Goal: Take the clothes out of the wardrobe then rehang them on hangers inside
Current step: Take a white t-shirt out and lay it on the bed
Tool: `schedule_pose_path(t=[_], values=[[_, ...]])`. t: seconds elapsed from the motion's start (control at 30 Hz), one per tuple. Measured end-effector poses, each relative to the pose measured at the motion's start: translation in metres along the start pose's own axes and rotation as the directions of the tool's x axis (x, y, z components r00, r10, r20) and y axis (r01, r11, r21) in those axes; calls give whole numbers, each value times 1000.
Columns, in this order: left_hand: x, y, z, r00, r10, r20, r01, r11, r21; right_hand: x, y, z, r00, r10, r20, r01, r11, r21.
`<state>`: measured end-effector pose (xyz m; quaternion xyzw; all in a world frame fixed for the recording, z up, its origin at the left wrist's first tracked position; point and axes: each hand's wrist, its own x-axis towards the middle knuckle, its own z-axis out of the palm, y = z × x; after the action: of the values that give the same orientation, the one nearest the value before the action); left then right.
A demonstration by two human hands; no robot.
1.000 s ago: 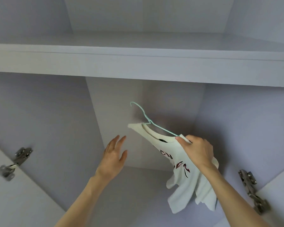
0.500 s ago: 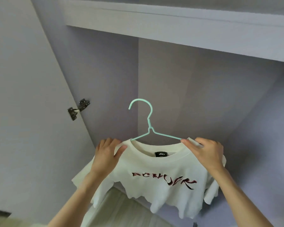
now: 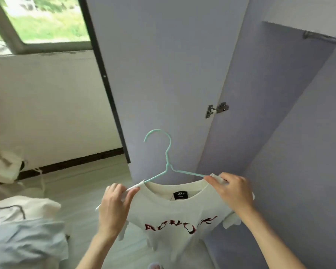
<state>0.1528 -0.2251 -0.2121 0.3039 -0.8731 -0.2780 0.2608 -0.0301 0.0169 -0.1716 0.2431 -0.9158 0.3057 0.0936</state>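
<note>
A white T-shirt [image 3: 175, 212] with red lettering hangs on a mint-green hanger [image 3: 168, 152], held out in front of the open wardrobe. My left hand [image 3: 115, 206] pinches the shirt's left shoulder over the hanger's end. My right hand [image 3: 232, 191] grips the right shoulder over the other end. The hook points up, free of any rail. The wardrobe's hanging rail [image 3: 324, 37] shows at the top right, far above the hanger.
The open lilac wardrobe door [image 3: 163, 74] stands just behind the hanger, with a metal hinge [image 3: 216, 109] on its edge. White and light-blue clothes [image 3: 23, 230] lie at the lower left. A window [image 3: 43, 20] and white wall are at left.
The view has swung left and down, from the wardrobe's inside to its door and the room. My left hand came onto the shirt's left shoulder; both hands now hold the shirt spread on the hanger.
</note>
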Motion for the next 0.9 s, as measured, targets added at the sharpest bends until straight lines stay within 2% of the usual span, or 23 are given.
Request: schedule_pose_path(t=[0.17, 0.3, 0.4, 0.57, 0.8, 0.87, 0.9], values=[[-41, -65, -88, 946, -236, -224, 247, 969, 19, 12, -105, 53, 956, -258, 138, 245, 963, 110], [-82, -104, -154, 836, -380, -396, 419, 908, 13, -2, -188, 101, 877, -456, 152, 422, 882, 208], [-123, -130, -193, 751, -476, -457, 542, 840, 14, -24, -247, 134, 813, -557, 170, 492, 813, 312], [-185, -163, -251, 538, -590, -602, 709, 703, -55, -73, -340, 181, 677, -706, 208, 573, 683, 453], [-251, -160, -303, 270, -597, -755, 832, 540, -129, -127, -434, 209, 473, -833, 286, 623, 546, 560], [-259, -159, -313, 185, -583, -791, 840, 512, -181, -135, -463, 216, 411, -873, 262, 651, 482, 586], [-260, -158, -319, 152, -564, -811, 840, 507, -195, -137, -479, 219, 385, -900, 206, 677, 427, 599]])
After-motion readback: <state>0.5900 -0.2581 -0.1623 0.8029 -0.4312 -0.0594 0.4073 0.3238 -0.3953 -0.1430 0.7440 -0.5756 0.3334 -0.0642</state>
